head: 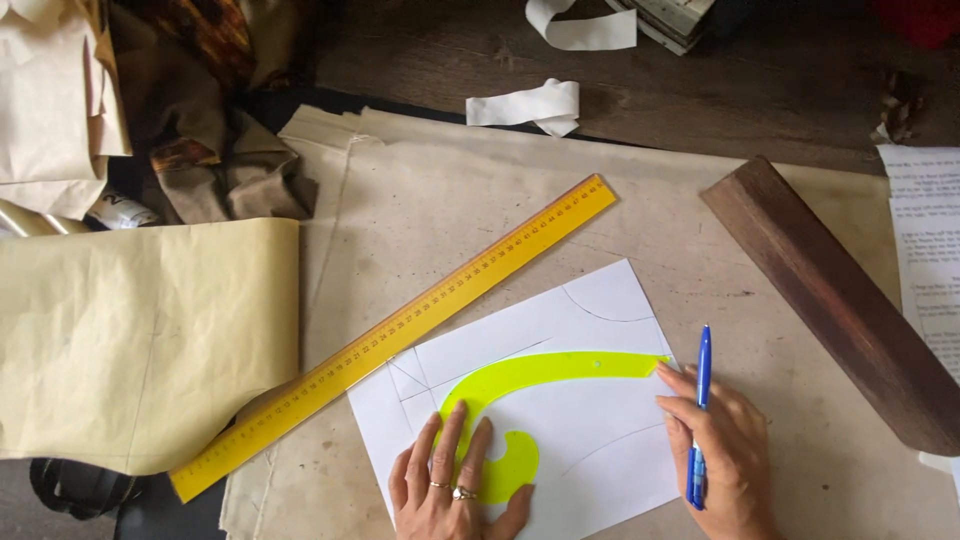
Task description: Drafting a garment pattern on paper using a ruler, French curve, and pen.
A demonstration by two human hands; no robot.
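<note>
Thin, light, slippery curve (520, 385) on paper (600, 440).
Your left hand (455, 490) presses it flat, fingers spread; your right hand (722, 450), clenched around the pen (700, 400), touches its tip.

Both hands, left (450, 495) and right (722, 450), are cut off at the wrist by the bottom edge; part of the curve template (530, 375) is hidden beneath the left fingers.
</note>
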